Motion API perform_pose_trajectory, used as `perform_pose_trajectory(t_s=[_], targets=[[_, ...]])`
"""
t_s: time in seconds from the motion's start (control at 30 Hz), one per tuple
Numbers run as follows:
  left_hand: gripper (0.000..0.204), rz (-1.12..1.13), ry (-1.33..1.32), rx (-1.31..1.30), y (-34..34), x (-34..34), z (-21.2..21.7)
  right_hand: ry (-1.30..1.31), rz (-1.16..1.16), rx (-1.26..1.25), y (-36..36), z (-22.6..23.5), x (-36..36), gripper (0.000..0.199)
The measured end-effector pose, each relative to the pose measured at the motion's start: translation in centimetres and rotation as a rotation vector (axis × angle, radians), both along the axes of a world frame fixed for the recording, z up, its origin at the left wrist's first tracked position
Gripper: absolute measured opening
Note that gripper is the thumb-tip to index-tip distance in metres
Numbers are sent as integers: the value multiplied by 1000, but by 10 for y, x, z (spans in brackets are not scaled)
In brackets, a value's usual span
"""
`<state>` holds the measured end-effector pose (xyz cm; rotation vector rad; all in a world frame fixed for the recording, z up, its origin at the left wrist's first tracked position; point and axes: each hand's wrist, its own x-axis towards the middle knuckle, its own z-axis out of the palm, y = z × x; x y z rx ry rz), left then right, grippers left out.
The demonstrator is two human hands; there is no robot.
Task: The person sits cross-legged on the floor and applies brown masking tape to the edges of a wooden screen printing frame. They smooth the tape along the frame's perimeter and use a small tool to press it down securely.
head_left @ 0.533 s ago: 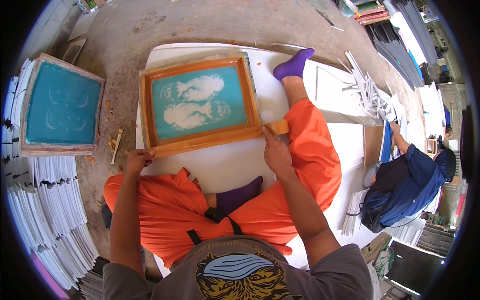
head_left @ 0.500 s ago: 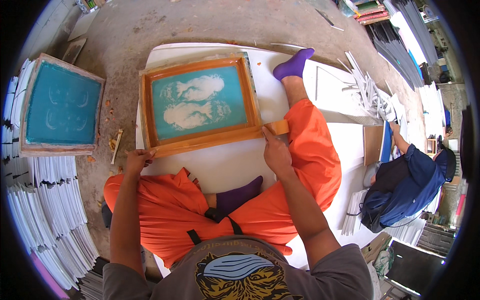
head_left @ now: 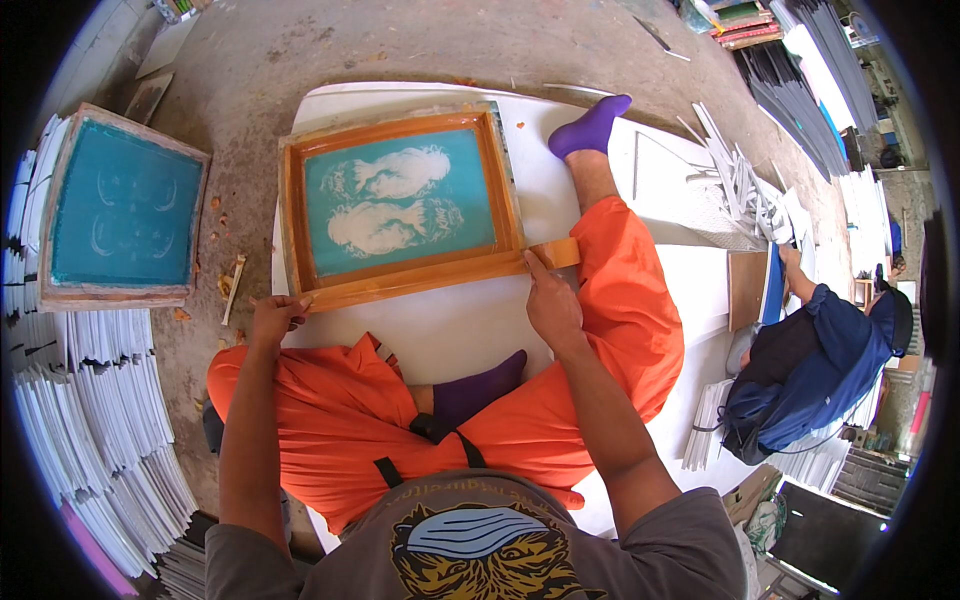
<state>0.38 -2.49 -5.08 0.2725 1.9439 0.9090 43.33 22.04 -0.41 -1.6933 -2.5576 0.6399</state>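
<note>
A wooden screen frame (head_left: 400,125) with teal mesh and two pale printed shapes lies on a white board (head_left: 450,330) in front of me. A brown tape strip (head_left: 430,277) runs along the frame's near rail, and its end sticks out past the right corner. My left hand (head_left: 275,315) pinches the strip at the near left corner. My right hand (head_left: 550,300) presses on it at the near right corner, index finger stretched along the tape. My legs in orange trousers (head_left: 620,300) and purple socks lie around the board.
A second teal screen frame (head_left: 120,215) rests at the left on stacks of white sheets (head_left: 100,420). Another person in blue (head_left: 810,360) crouches at the right among more sheet stacks. White strips (head_left: 740,180) lie at the far right, on bare concrete floor (head_left: 400,50).
</note>
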Motion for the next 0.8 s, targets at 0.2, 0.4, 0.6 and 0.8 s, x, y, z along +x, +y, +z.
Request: perform_pose_trajectory(t_s=[0.2, 0.4, 0.6, 0.8], targets=[[24, -35, 26, -6, 1, 1, 2, -38, -3, -8, -1, 1, -1, 49], [26, -7, 6, 5, 0, 0, 0, -91, -10, -56, 0, 10, -8, 59], [26, -15, 39, -16, 2, 2, 6, -188, -45, -158, 1, 26, -20, 64], [25, -10, 20, 4, 1, 2, 4, -154, -31, -88, 0, 13, -14, 63]])
